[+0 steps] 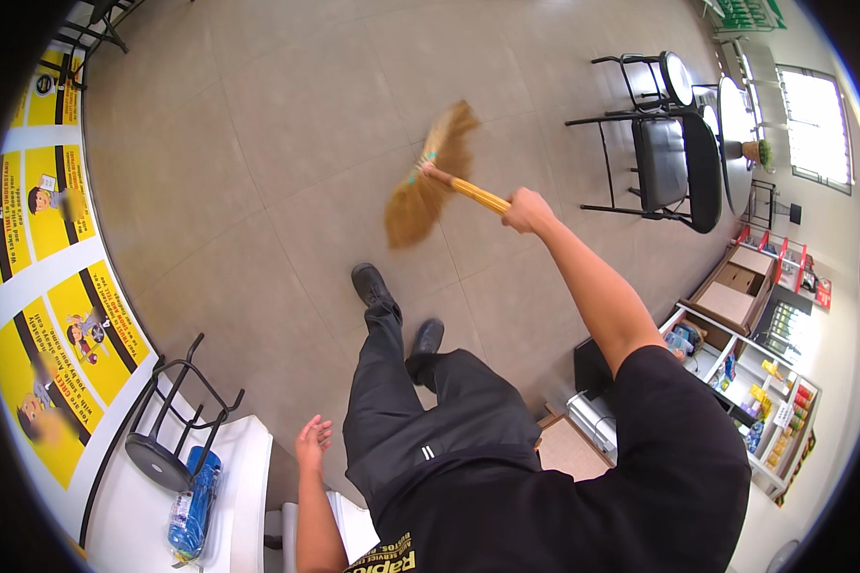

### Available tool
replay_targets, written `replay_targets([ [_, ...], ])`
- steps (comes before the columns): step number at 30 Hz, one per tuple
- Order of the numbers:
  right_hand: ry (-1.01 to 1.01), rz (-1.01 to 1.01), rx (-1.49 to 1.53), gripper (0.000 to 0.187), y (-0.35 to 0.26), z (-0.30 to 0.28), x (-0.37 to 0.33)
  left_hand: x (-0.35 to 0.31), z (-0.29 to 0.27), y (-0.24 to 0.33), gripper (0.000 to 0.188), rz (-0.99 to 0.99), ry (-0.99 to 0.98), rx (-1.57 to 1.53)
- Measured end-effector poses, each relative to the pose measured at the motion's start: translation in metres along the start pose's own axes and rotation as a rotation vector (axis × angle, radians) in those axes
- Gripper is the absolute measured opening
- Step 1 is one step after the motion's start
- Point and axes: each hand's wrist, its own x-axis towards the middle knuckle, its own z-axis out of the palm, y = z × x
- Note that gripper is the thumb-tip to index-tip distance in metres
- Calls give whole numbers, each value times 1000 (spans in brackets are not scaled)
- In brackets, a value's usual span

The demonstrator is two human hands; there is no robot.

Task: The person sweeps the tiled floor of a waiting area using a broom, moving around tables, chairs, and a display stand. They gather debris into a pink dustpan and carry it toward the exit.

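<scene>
A soft straw broom (pixel 416 202) with a wide, fanned tan head reaches out over the grey tiled floor ahead of my feet. My right hand (pixel 527 211) is wrapped around its yellow handle (pixel 478 195), the arm stretched forward. The bristles look slightly smeared by motion, and I cannot tell whether they touch the floor. Down at my left side hangs my left hand (pixel 313 444), fingers apart and holding nothing. It is closest to a white table (pixel 248 477) that carries an upturned black stool (pixel 162 458) and a blue roll in clear plastic (pixel 196 501).
Grey floor tiles (pixel 306 124) spread ahead. Along the left wall run yellow posters (pixel 57 196). To the right stand a black chair (pixel 659 162), a stool (pixel 676 78) and a round white table (pixel 733 143) with a potted plant (pixel 757 153). Shelves with goods (pixel 764 401) stand at lower right.
</scene>
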Motion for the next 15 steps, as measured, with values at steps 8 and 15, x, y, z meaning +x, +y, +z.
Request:
replay_targets([
  [8,-5,-123,171,23,-162,-35,93,-20,30,30,43,-52,44,-56],
  [15,17,-157,354,34,-251,-79,148,-45,68,76,43,-1,175,-98],
])
